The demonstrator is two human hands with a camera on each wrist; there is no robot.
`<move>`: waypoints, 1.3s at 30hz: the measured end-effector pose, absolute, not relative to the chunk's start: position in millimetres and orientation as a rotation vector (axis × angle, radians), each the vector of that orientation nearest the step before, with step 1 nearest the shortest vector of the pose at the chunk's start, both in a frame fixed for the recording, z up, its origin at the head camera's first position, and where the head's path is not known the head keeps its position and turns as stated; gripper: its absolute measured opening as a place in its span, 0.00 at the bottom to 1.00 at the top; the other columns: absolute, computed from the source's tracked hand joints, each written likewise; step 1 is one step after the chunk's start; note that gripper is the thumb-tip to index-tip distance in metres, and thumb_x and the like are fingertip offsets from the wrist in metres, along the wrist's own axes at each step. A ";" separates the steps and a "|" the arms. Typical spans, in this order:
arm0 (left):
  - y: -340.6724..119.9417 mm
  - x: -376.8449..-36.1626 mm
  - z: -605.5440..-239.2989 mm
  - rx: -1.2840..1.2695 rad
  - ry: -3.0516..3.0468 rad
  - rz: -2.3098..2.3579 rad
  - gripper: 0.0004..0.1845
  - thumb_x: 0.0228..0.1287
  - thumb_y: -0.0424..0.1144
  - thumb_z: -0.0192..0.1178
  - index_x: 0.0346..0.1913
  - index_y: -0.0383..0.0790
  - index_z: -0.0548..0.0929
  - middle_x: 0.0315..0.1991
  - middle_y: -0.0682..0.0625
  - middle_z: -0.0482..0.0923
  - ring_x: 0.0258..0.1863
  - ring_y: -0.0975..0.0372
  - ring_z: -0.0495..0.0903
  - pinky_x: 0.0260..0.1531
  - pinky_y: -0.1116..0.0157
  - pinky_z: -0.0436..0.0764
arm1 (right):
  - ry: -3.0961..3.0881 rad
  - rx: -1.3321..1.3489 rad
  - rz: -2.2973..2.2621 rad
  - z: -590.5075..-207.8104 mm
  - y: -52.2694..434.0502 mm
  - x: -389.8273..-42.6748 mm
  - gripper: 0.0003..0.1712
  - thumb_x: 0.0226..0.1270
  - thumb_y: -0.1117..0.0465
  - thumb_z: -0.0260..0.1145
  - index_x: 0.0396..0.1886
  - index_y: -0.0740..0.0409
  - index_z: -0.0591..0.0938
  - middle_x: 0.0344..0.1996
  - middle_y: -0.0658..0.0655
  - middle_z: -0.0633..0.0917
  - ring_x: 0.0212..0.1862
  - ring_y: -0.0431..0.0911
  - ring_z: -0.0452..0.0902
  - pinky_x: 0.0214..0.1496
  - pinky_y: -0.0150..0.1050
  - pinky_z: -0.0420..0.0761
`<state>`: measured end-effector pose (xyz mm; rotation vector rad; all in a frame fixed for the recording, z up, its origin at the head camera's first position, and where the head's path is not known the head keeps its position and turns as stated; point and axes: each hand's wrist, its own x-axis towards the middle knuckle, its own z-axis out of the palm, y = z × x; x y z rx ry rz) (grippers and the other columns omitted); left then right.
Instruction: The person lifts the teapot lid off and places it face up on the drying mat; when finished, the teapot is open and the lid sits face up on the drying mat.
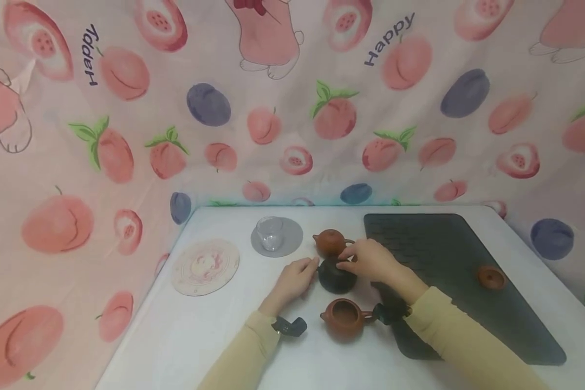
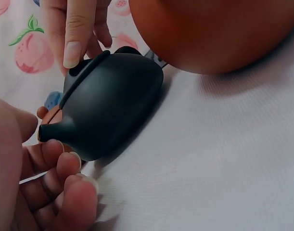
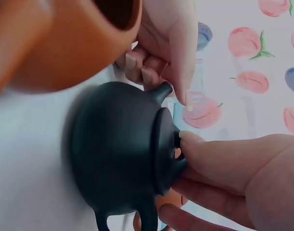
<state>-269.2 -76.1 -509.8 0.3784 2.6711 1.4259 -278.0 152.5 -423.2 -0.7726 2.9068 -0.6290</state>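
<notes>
1 round, matte black clay teapot (image 1: 338, 280) stands upright around the middle of the white table (image 1: 170, 341), its spout (image 3: 163, 92) towards the left edge and its handle (image 3: 148, 214) towards the right edge. The right hand (image 1: 370, 261) pinches the knob of its flat black lid (image 3: 163, 151), which sits in place. The left hand (image 1: 296, 279) has its thumb and bent fingers on either side of the spout; I cannot tell whether they clamp it.

2 reddish-brown clay teapots flank it: a lidded teapot (image 1: 330, 242) just beside it towards the far edge, and an open teapot (image 1: 342, 328) towards the near edge.

A large dark rectangular mat (image 1: 443, 244) covers the table's right side, bearing 1 small round reddish-brown lid (image 1: 491, 277) near the right edge. Near the far edge, a clear glass cup (image 1: 270, 238) stands on a round grey coaster (image 1: 293, 237). By the left edge lies a pale disc with a pink pattern (image 1: 182, 273).
</notes>
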 end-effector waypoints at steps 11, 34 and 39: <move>-75.4 -271.2 -511.4 0.387 2.641 1.489 0.27 0.80 0.62 0.46 0.27 0.47 0.75 0.11 0.54 0.71 0.10 0.60 0.73 0.18 0.63 0.69 | 2.993 -0.596 -0.574 -426.2 149.9 -278.8 0.08 0.58 0.48 0.80 0.36 0.40 0.93 0.32 0.42 0.88 0.36 0.43 0.80 0.40 0.47 0.80; -78.5 -260.2 -504.9 0.388 2.603 1.553 0.26 0.81 0.58 0.49 0.25 0.47 0.75 0.13 0.55 0.70 0.08 0.62 0.72 0.15 0.66 0.68 | 3.027 -0.482 -0.814 -433.1 146.6 -266.2 0.07 0.54 0.47 0.82 0.33 0.37 0.93 0.33 0.42 0.89 0.39 0.46 0.85 0.36 0.47 0.81; -80.5 -260.4 -504.5 0.380 2.596 1.538 0.26 0.81 0.58 0.48 0.26 0.46 0.75 0.13 0.55 0.71 0.09 0.62 0.73 0.15 0.66 0.68 | 3.047 -0.578 -0.841 -437.3 145.4 -265.1 0.06 0.56 0.50 0.82 0.34 0.39 0.93 0.33 0.40 0.89 0.38 0.46 0.86 0.39 0.47 0.83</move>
